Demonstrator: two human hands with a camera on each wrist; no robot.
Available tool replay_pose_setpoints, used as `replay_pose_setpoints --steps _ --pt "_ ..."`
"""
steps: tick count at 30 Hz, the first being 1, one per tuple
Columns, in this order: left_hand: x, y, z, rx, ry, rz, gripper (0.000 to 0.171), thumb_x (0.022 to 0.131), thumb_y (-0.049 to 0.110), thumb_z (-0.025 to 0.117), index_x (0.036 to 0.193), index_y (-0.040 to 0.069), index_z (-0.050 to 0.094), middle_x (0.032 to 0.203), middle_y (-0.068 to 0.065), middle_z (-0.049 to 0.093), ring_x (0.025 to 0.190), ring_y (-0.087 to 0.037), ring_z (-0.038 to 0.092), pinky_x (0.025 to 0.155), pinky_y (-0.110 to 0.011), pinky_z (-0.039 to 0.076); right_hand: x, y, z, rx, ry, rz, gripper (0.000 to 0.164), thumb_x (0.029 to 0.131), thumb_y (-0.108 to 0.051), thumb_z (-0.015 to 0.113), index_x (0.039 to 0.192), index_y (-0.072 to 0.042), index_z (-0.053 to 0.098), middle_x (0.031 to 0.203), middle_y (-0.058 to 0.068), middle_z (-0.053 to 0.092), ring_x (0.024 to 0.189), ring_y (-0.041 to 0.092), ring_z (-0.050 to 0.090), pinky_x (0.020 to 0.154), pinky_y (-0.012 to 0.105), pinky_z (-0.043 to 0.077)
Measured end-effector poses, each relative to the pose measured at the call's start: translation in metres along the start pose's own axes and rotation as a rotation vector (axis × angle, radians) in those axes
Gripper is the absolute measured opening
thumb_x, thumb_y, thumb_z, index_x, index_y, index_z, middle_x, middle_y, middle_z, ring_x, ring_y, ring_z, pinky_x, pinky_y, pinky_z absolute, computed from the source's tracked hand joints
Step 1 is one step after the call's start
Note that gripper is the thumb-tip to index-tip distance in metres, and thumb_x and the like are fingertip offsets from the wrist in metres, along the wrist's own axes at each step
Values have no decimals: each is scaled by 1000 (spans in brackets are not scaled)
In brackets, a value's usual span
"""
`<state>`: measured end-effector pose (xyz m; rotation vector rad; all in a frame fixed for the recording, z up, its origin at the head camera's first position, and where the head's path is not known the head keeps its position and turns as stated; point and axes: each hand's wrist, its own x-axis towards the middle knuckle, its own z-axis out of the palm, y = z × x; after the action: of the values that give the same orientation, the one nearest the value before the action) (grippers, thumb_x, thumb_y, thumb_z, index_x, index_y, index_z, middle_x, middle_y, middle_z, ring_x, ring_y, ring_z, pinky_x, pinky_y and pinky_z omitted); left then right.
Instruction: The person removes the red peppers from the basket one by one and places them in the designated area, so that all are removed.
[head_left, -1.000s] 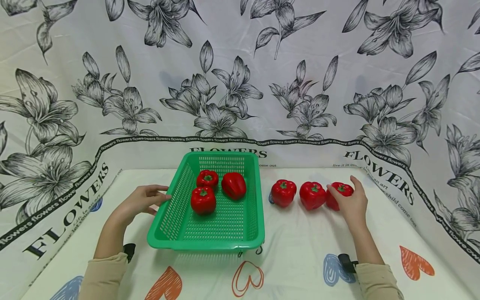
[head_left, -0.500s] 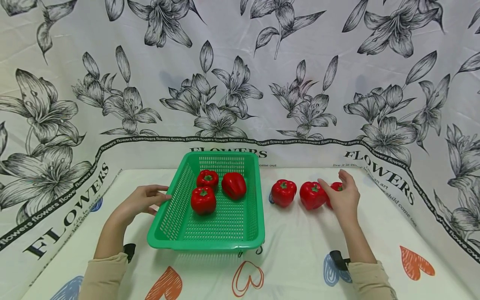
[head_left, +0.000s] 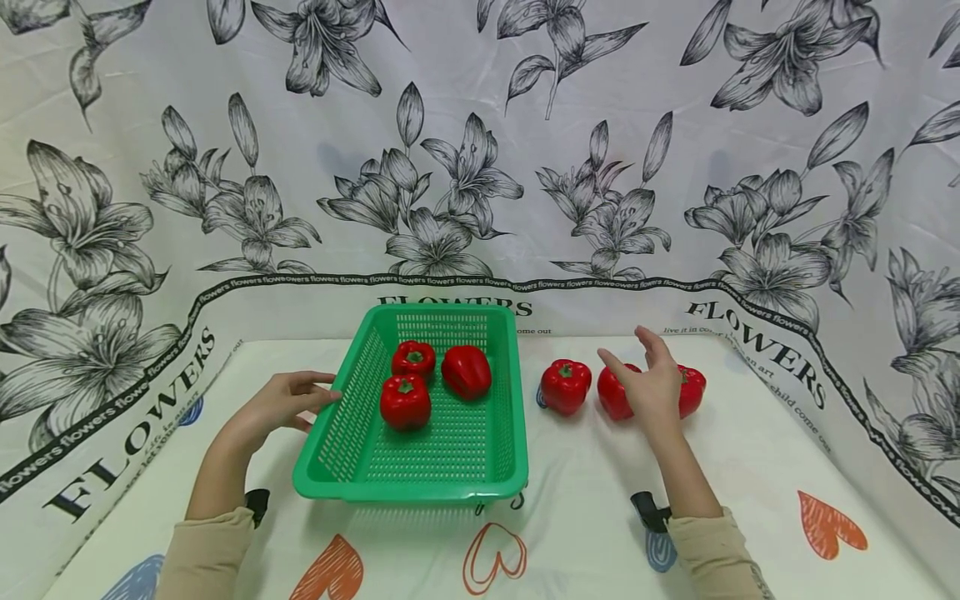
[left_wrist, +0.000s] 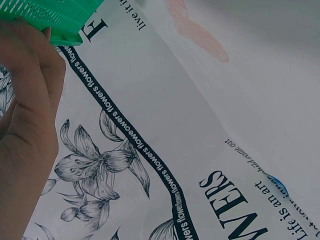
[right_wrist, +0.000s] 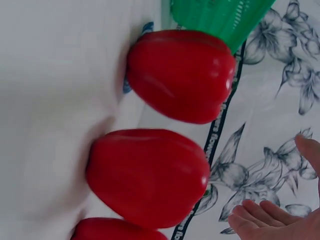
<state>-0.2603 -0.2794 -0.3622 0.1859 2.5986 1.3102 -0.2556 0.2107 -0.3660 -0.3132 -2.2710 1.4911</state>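
At frame right, the right hand [head_left: 652, 390] hovers near a red pepper [head_left: 613, 398], grip unclenched; left hand [head_left: 276, 406] touches green basket [head_left: 411, 490], grip unclear.

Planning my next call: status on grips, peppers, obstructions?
Left grip at left rim of green basket. Right grip open, empty, above loose red bell peppers. Three red bell peppers inside, three loose. Basket's right wall stands between.

A green plastic basket [head_left: 411, 492] with slotted walls sits upright, holding three glossy red peppers [head_left: 406, 402]: two stem-up, close together, and a third [head_left: 467, 372] on its side. Three more peppers [head_left: 566, 386] line up to the basket's right, the middle one [head_left: 615, 400] partly hidden from the head view.
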Motion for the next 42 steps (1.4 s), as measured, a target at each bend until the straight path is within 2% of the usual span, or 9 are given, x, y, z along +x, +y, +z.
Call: replay_pose_setpoints --steps 9,19,33,42 --pt "0 -1 0 -5 0 12 66 95 39 62 143 -3 42 119 -18 66 96 -17 65 75 -34 60 -5 -10 22 -7 -86 -68 76 86 -35 75 149 -14 39 154 8 41 144 35 36 113 48 39" --pt "1 1 0 6 3 2 67 95 38 62 143 -4 42 120 -20 65 96 -17 66 74 -34 60 -12 -21 42 52 -184 -73 75 86 -33 75 148 -12 40 154 8 41 145 31 34 115 42 37" --pt "1 2 0 15 0 -6 68 95 40 62 144 -2 41 123 -21 64 99 -19 65 76 -35 60 -27 -33 70 26 -283 -80 75 85 -38 75 147 -14 40 153 6 43 145 29 36 111 47 41" --pt "1 1 0 16 -6 0 68 95 40 62 144 -3 41 123 -22 64 100 -20 65 76 -35 60 -38 -41 85 76 -331 -128 74 84 -32 77 146 -10 43 150 9 47 143 31 39 112 47 39"
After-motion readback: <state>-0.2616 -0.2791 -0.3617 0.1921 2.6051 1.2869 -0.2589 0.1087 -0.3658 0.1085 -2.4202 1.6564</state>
